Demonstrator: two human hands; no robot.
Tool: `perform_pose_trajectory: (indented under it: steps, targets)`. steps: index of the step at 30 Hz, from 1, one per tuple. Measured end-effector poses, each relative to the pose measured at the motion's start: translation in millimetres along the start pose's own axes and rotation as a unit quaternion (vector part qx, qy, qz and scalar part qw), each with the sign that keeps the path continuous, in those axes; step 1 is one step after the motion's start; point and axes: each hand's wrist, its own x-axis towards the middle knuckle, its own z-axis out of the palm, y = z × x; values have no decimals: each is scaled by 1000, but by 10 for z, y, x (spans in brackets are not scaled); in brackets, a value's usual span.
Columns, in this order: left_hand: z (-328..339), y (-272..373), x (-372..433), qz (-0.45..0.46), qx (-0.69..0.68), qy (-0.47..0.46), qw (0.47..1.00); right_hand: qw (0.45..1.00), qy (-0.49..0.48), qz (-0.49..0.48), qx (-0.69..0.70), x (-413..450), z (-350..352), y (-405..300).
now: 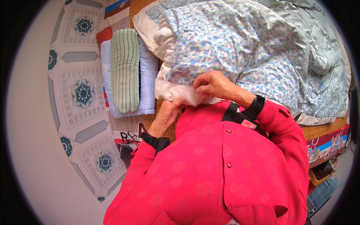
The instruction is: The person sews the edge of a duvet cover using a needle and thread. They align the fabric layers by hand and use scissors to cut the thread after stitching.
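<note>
A quilt with a blue, green and lilac patch print and a white border spreads before me, rumpled. Its white hem lies bunched near my body and is partly blurred. My left hand is at the hem's lower edge, its fingertips blurred against the cloth and seemingly gripping it. Over the same hem, my right hand has curled fingers, with index and thumb close to the fabric. Whether cloth is pinched between them is unclear. Both wrists wear black bands.
Left of the quilt lies a folded pale-blue padded cloth, topped by a folded green striped cloth. Beneath is a woven brown mat. Dark-framed glasses rest near my left sleeve. A yellow-rimmed container stands low at right.
</note>
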Motion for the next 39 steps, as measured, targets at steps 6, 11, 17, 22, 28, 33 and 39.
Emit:
perform_pose_trajectory:
  steps: [6,11,17,22,28,33,39]
  targets:
    - [358,385,99,80,20,45,996,964,136,-153,-173,-79,34,-84]
    - [555,456,6,108,114,71,985,902,224,-218,-299,-43,126,-103]
    - [694,495,-34,135,170,104,971,900,203,-228,-312,-77,55,-116]
    - [607,414,-40,123,85,118,982,954,183,-178,-158,-251,-115,-134]
    - [703,498,-37,119,125,106,979,955,178,-182,-151,-194,-15,-63]
    - [743,517,-58,120,197,107,967,916,200,-236,-257,-124,40,-77]
    - [736,528,-5,131,170,103,971,857,229,-222,-405,-151,3,-159]
